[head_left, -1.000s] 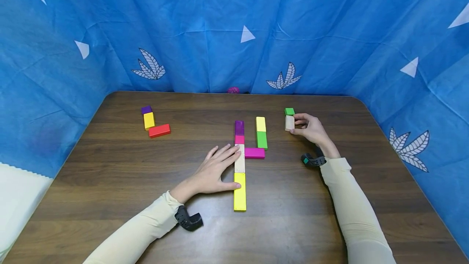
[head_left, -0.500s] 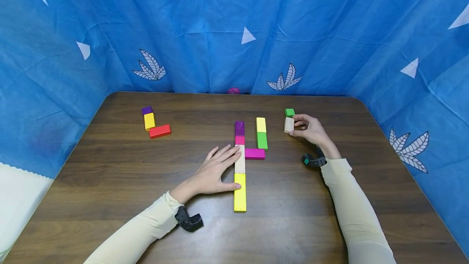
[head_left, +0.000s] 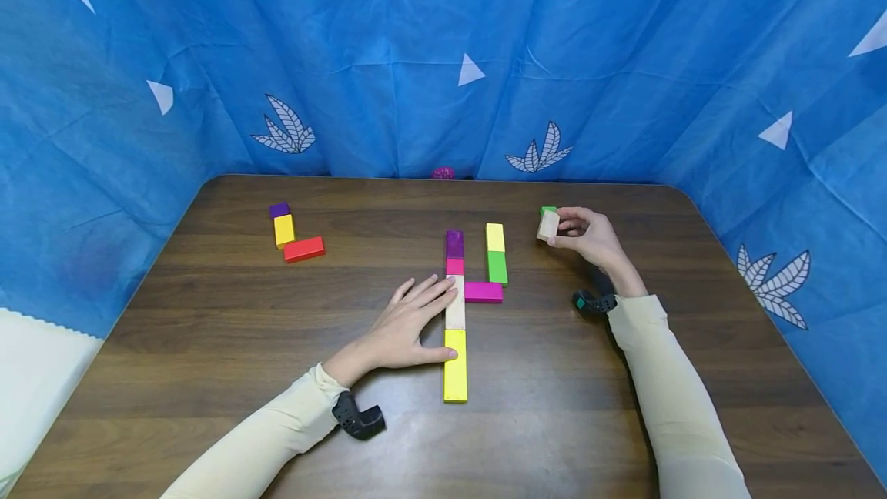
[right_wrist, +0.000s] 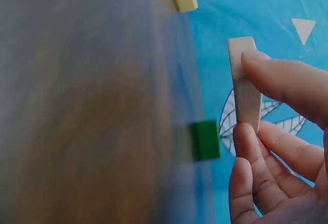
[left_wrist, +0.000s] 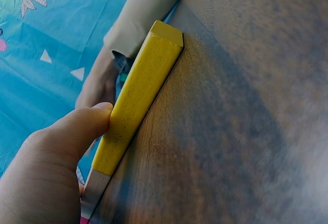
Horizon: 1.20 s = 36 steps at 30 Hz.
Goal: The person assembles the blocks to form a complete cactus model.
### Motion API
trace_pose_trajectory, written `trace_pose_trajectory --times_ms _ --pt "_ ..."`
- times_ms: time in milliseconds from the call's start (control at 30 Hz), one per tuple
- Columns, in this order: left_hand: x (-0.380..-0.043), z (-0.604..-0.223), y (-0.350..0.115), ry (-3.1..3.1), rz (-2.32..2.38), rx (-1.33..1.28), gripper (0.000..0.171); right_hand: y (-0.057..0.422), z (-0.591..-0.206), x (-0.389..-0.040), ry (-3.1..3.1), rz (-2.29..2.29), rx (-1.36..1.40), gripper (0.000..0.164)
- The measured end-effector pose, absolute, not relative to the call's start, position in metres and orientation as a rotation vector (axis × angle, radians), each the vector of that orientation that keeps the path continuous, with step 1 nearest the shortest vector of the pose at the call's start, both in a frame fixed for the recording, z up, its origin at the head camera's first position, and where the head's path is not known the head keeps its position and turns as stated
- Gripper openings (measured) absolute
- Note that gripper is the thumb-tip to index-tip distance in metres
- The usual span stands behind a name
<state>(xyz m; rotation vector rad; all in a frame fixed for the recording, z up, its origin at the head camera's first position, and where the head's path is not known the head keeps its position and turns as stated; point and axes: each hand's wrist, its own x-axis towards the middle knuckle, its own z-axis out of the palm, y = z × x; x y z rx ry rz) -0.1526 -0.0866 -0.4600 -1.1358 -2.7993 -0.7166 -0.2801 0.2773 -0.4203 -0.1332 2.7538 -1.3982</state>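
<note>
My right hand [head_left: 589, 239] pinches a pale wooden block [head_left: 547, 226] between thumb and fingers at the back right. In the right wrist view that wooden block [right_wrist: 247, 98] is above the table, its thumb side facing the camera. Just behind it a small green block [head_left: 548, 209] is mostly covered. My left hand [head_left: 402, 329] lies with spread, straight fingers along a row of blocks. Its fingertips touch the white block [head_left: 455, 313], and its thumb touches the long yellow block [left_wrist: 138, 96]. Pink [head_left: 454, 266] and purple [head_left: 454, 243] blocks continue the row away from me.
A magenta block [head_left: 483, 293] juts right from the row. Beyond it stand a green block [head_left: 497, 268] and a pale yellow block [head_left: 495, 237]. At the back left are red [head_left: 303, 249], yellow [head_left: 284, 232] and purple [head_left: 279, 210] blocks. Blue curtain [head_left: 388, 60] surrounds the wooden table.
My right hand has first drawn the pale block slightly toward me, then lifted and tilted it, so it now covers most of the green block. The left hand keeps its place.
</note>
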Motion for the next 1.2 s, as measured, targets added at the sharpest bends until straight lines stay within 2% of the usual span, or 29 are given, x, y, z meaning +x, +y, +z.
trace_pose_trajectory --times_ms 500,1200 --pt "-0.153 -0.46 -0.088 -2.789 -0.726 -1.147 0.093 0.22 -0.39 -0.313 2.763 -1.433 -0.269 0.06" --pt "-0.153 -0.461 -0.088 -2.824 -0.712 -1.144 0.093 0.142 -0.399 -0.339 2.6 -1.337 -0.406 0.06"
